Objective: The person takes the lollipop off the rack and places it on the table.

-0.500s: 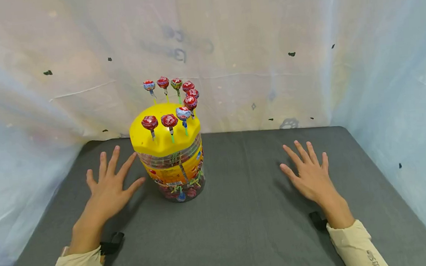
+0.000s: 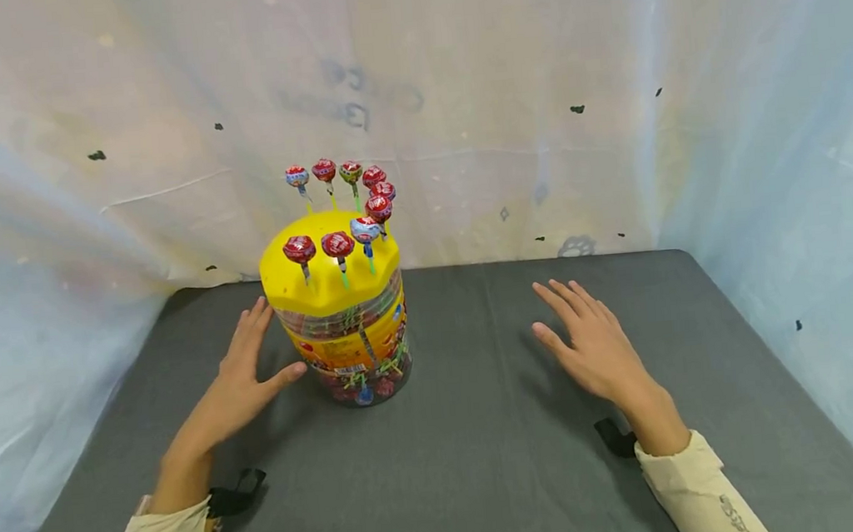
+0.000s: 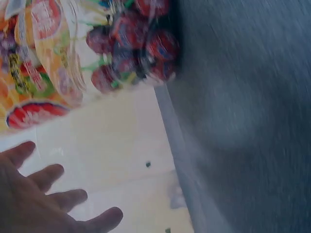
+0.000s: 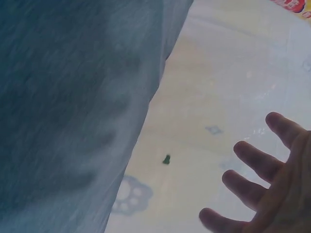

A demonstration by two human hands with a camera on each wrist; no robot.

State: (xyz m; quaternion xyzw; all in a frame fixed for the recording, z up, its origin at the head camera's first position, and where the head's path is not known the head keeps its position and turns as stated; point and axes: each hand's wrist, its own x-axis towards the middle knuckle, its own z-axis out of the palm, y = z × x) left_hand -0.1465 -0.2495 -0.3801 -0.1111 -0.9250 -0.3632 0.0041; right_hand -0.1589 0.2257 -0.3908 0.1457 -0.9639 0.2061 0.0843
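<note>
A clear plastic jar (image 2: 350, 351) of wrapped lollipops stands upright left of the table's middle, with a yellow lid (image 2: 315, 283). Several lollipops (image 2: 338, 246) stick up by their sticks around the lid's edge, in red, blue and green wrappers. Close at the jar's left side is my left hand (image 2: 233, 390), fingers straight and thumb apart, holding nothing; the left wrist view shows its spread fingers beside the jar's label (image 3: 43, 63). My right hand (image 2: 591, 345) hovers over the right part of the table, fingers extended, with nothing in it.
A dark grey cloth covers the table (image 2: 472, 463). Pale curtains (image 2: 473, 87) with small dark marks hang behind it and along both sides. Each wrist wears a black strap mount (image 2: 615, 437).
My left hand has turned and drawn its fingers together beside the jar. The right hand has moved left, toward the jar, its fingers closer together. The jar stands where it was.
</note>
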